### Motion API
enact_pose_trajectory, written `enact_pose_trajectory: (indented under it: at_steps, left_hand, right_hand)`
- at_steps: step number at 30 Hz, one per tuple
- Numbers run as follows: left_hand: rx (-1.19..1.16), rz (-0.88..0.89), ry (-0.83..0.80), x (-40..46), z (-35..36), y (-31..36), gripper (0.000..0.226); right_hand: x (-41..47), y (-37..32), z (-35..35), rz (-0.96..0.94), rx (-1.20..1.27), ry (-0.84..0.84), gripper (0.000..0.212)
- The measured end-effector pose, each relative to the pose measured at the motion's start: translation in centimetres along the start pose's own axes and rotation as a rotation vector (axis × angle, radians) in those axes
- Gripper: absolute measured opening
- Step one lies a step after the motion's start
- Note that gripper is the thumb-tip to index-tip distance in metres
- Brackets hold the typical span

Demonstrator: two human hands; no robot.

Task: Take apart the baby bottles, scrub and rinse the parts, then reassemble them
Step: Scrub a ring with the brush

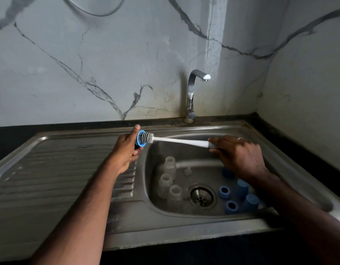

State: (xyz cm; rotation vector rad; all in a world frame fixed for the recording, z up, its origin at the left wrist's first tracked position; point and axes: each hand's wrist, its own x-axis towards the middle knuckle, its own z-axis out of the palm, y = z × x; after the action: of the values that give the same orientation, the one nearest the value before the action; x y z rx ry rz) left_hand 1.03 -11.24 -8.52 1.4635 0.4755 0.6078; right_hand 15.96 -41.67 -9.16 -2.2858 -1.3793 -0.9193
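My left hand [128, 148] grips a blue bottle collar ring [140, 139] above the sink's left rim. My right hand [239, 152] holds the grey grip of a white bottle brush [180, 140], and its grey ribbed head is pushed into the ring. Down in the steel sink basin [201, 169] stand three clear bottle bodies [166, 183] on the left. A small clear teat [187, 171] lies behind the drain. Several blue caps and collars [238, 196] sit on the right, partly hidden by my right forearm.
The chrome tap [193, 96] rises behind the basin with no water running. The ribbed steel draining board [60, 169] stretches to the left. The drain [201, 197] sits in the basin's middle. A black counter edge [299, 150] and marble wall surround the sink.
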Motion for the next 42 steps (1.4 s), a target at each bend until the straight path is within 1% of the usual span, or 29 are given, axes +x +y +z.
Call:
enact_pose_trajectory:
  at_steps: [4, 7, 9, 11, 12, 16, 19, 21, 23, 26, 28, 30, 31, 32, 35, 36, 37, 40, 42]
  left_hand:
    - [-0.198, -0.008, -0.061, 0.0, -0.2, 0.0, 0.045]
    - [-0.241, 0.011, -0.065, 0.0, 0.4, 0.1, 0.039]
    - [-0.192, 0.097, -0.032, 0.1, 0.7, -0.3, 0.025]
    - [-0.065, 0.235, -0.005, 0.5, 0.7, -1.1, 0.009]
    - [-0.007, 0.292, 0.003, 0.6, 0.6, -1.4, 0.008]
    - [0.068, 0.451, 0.034, 0.7, 0.1, -1.5, 0.038]
    - [0.113, 0.5, 0.019, 0.6, -0.1, -1.1, 0.049]
    - [0.098, 0.504, -0.001, 0.7, -0.3, -1.2, 0.05]
    - [0.036, 0.49, -0.014, 0.6, -0.4, -1.3, 0.047]
    - [-0.132, 0.425, -0.068, 0.5, -0.5, -1.1, 0.042]
    - [-0.162, 0.409, -0.08, 0.4, -0.1, -1.0, 0.041]
    - [-0.117, 0.441, -0.061, 0.5, 0.1, -1.0, 0.043]
    - [-0.085, 0.463, -0.054, 0.5, 0.1, -1.0, 0.044]
    - [-0.062, 0.48, -0.053, 0.5, 0.1, -1.0, 0.044]
    - [-0.055, 0.491, -0.043, 0.6, -0.1, -1.0, 0.046]
    - [-0.054, 0.493, -0.038, 0.7, -0.2, -1.0, 0.046]
    - [-0.045, 0.495, -0.039, 0.7, -0.2, -1.1, 0.046]
    - [-0.006, 0.497, -0.075, 0.6, 0.2, -1.3, 0.045]
    - [-0.016, 0.493, -0.067, 0.7, 0.5, -1.5, 0.043]
  right_hand:
    - [0.3, 0.2, 0.2, 0.026, 0.116, 0.003, 0.044]
    - [0.3, 0.8, 0.1, -0.005, 0.117, 0.011, 0.04]
    - [0.4, 0.9, -0.2, -0.01, 0.043, 0.027, 0.036]
    - [0.3, 1.0, -0.5, -0.007, -0.036, 0.024, 0.039]
    - [0.3, 1.0, -0.5, -0.001, -0.052, 0.01, 0.039]
    - [0.2, 1.1, -0.4, 0.046, -0.011, -0.034, 0.038]
    - [0.2, 0.9, -0.3, 0.084, -0.01, -0.073, 0.038]
    - [0.2, 1.0, -0.3, 0.089, 0.019, -0.093, 0.037]
    - [0.2, 1.1, -0.6, 0.122, 0.097, -0.107, 0.036]
    - [0.0, 1.5, -0.5, 0.261, 0.24, -0.168, 0.038]
    - [-0.3, 1.8, 0.1, 0.344, 0.325, -0.244, 0.048]
    - [-0.3, 1.8, 0.6, 0.407, 0.402, -0.282, 0.065]
    - [-0.2, 1.6, 0.9, 0.421, 0.422, -0.289, 0.068]
    - [-0.1, 1.3, 1.0, 0.426, 0.424, -0.303, 0.065]
    - [0.2, 0.6, 1.0, 0.423, 0.38, -0.376, 0.038]
    - [0.2, 0.6, 0.9, 0.428, 0.377, -0.394, 0.035]
    - [0.2, 0.6, 0.9, 0.437, 0.383, -0.402, 0.038]
    - [0.1, 1.1, 0.5, 0.428, 0.402, -0.365, 0.059]
    - [0.0, 1.6, 0.3, 0.423, 0.392, -0.329, 0.07]
